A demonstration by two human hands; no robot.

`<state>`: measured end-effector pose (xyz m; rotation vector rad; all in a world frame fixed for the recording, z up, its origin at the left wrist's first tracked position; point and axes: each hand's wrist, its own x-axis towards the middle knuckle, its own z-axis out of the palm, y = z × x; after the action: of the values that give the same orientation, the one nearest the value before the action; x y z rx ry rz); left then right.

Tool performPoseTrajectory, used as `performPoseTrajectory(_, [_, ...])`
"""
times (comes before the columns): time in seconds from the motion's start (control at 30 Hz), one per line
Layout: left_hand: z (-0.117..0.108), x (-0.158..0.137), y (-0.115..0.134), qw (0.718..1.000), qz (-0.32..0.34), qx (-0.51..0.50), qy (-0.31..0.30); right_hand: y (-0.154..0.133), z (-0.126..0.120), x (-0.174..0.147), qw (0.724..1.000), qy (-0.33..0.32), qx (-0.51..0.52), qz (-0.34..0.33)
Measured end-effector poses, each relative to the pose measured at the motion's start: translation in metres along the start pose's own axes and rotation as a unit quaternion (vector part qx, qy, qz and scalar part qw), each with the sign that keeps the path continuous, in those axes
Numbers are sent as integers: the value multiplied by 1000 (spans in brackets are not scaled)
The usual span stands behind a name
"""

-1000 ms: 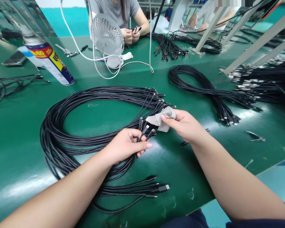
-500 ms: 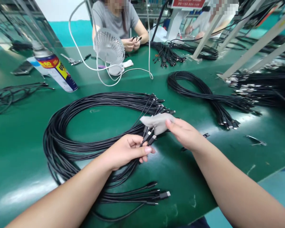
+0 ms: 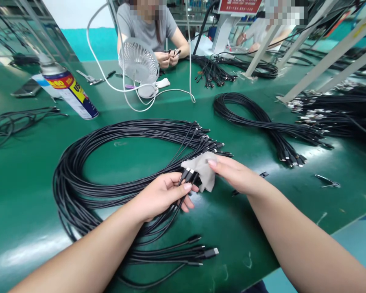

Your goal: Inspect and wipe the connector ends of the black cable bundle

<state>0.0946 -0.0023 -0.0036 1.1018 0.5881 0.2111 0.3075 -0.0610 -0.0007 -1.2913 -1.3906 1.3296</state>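
My left hand (image 3: pixel 167 193) is closed around several black USB cables, their plugs (image 3: pixel 189 174) poking up between thumb and fingers. Between the thumb and fingers of my right hand (image 3: pixel 236 173) is a thin whitish cloth (image 3: pixel 203 169), draped right beside those plugs; whether it touches them I cannot tell. Both hands are over the near side of a large looped bundle of black cables (image 3: pixel 76 162), whose far plug ends fan out just beyond the cloth. Nearer to me, several loose cable ends (image 3: pixel 195 253) lie on the green table below my left hand.
A spray can (image 3: pixel 70 91) and a white fan (image 3: pixel 139 63) stand beyond the bundle. To the right lie another cable bundle (image 3: pixel 250 112), a pile of cables (image 3: pixel 347 110) and metal tweezers (image 3: pixel 327 181). Across the table a co-worker (image 3: pixel 149 28) handles cables.
My right hand has lowered slightly, and the cloth now hangs lower and more spread beside the plugs. The left hand keeps its hold, its plugs drawn closer together.
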Motion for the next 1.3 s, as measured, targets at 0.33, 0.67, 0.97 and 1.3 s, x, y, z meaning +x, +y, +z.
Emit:
performPoseTrajectory(0.33, [4,4,-4,998,7,-24,52,1,5,0,997,-63,37,23])
performPoseTrajectory(0.67, [2,2,-4,998,-16,56,18,-3,21,5,998,-30,-58,2])
performPoseTrajectory(0.97, [2,2,-4,997,-11,75,27,-4,19,3,995,-58,-75,28])
performPoseTrajectory(1.3, [4,2,-2,997,-14,67,35,-8,22,1,986,-43,-162,-13])
